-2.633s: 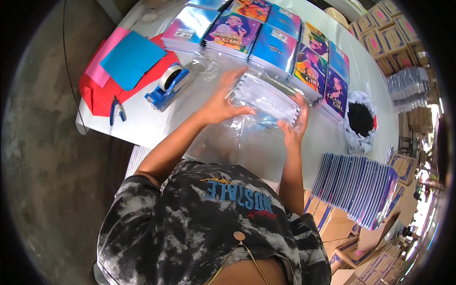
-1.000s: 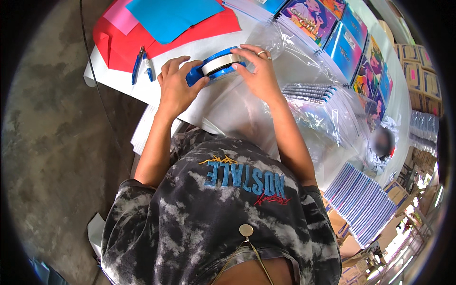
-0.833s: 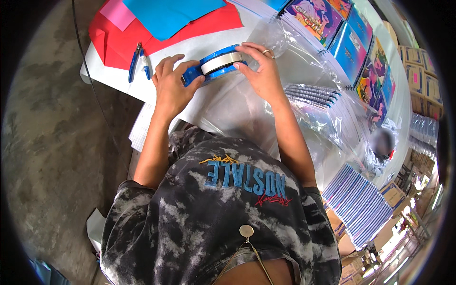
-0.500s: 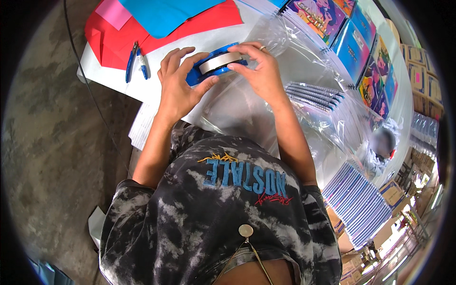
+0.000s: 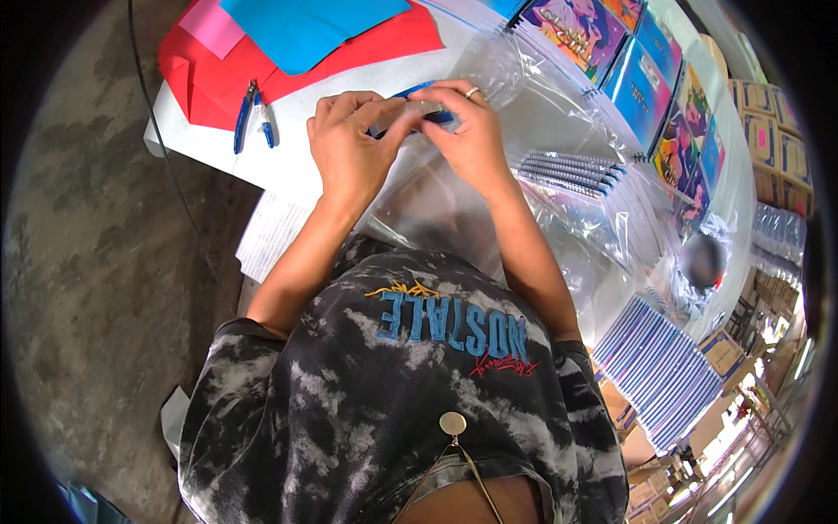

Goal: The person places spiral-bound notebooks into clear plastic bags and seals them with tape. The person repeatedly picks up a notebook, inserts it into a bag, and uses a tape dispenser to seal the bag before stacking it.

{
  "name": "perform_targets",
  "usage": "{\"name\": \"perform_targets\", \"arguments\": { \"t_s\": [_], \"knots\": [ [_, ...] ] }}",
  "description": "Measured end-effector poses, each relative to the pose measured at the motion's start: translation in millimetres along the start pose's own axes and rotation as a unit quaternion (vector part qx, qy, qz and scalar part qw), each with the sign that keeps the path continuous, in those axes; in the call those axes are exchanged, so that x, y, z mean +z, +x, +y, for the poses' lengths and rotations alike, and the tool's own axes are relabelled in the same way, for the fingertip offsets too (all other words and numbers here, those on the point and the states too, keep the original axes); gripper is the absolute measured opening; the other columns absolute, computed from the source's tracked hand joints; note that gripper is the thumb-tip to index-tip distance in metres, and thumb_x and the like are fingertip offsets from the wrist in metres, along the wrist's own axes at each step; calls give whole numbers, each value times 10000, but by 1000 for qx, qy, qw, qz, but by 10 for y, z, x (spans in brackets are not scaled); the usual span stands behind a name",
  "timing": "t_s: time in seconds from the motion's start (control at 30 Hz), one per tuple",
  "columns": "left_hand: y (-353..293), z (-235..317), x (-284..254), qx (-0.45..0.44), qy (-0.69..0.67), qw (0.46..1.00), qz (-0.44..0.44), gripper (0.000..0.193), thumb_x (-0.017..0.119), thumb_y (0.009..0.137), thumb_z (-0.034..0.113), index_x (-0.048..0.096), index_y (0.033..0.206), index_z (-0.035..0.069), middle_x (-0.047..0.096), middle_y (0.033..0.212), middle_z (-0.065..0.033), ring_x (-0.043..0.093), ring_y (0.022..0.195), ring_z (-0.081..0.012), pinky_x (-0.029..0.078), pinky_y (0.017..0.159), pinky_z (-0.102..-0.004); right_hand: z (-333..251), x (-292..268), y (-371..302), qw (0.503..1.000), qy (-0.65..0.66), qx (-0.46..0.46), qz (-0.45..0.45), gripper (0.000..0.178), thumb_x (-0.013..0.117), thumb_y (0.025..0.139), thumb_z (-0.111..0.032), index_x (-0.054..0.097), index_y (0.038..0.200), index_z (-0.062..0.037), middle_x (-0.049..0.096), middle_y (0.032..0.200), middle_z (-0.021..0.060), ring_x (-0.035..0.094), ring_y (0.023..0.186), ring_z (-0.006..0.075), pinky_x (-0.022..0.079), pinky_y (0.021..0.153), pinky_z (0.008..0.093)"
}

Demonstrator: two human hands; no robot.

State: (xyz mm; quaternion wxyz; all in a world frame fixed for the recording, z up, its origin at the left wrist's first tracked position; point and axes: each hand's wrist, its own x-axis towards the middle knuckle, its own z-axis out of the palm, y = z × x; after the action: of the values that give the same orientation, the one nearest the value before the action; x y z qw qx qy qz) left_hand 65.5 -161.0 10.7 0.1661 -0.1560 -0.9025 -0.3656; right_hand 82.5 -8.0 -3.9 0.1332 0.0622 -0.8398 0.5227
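A blue tape dispenser [image 5: 443,116] with a pale tape roll rests on the white table, mostly hidden behind my fingers. My left hand [image 5: 353,147] is closed, its thumb and fingertips pressed together in front of the roll. What lies in that pinch, if anything, is hidden. My right hand [image 5: 467,140] curls its thumb and fingers around the right end of the dispenser. Clear plastic film [image 5: 419,201] spreads beneath my hands and towards my body. Left of my left hand lie blue-handled nippers [image 5: 241,127] and a blue-and-white pen [image 5: 264,122].
Red [image 5: 301,86], pink [image 5: 209,26] and blue sheets [image 5: 323,31] cover the table's far left. Spiral notebooks [image 5: 569,173] lie under plastic to the right, with colourful covers [image 5: 642,87] beyond. A notebook stack [image 5: 659,371] stands near right. A cable [image 5: 157,131] hangs past the left table edge.
My left hand has moved right from the dispenser's left end, and its fingers have closed into a pinch over the roll. My right thumb has come closer to the left fingertips.
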Motion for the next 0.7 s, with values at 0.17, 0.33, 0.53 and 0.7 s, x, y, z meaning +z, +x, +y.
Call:
{"name": "perform_targets", "arguments": {
  "t_s": [0.17, 0.33, 0.53, 0.7],
  "knots": [
    [-49, -55, -85, -85, -88, 993, 2, 111, 721, 727, 174, 718, 792, 84, 629, 784, -50, 538, 794, -212, 414, 735, -334, 134, 31, -3, 986, -156, -42, -32, 531, 771, 599, -83, 613, 1100, -165, 563, 1128, 13, 472, 1137, 207, 328, 958, 369],
    [-370, -467, -376, -263, -279, 923, 30, 185, 697, 788, 169, 680, 822, -12, 661, 834, -76, 589, 799, -146, 428, 792, -261, 341, -117, 203, 956, -263, -66, -108, 689, 794, 564, -136, 539, 1198, -219, 535, 1231, -31, 450, 1179, 210, 238, 1001, 404],
    [-673, -847, -407, -439, -320, 840, 5, 260, 687, 798, 226, 675, 941, 8, 643, 866, -29, 533, 807, -106, 380, 762, -262, 402, -13, 206, 945, -311, -98, 30, 653, 753, 640, -98, 512, 1236, -211, 524, 1252, 28, 442, 1196, 228, 241, 999, 446],
    [-852, -1115, -165, -457, -273, 829, 170, 405, 585, 868, 304, 544, 1156, 21, 578, 984, -60, 494, 830, -140, 382, 739, -312, 493, -145, -1071, 957, -237, -160, 47, 481, 644, 763, -112, 530, 1228, -154, 532, 1216, 56, 500, 1141, 247, 403, 892, 427]
  ]
}}
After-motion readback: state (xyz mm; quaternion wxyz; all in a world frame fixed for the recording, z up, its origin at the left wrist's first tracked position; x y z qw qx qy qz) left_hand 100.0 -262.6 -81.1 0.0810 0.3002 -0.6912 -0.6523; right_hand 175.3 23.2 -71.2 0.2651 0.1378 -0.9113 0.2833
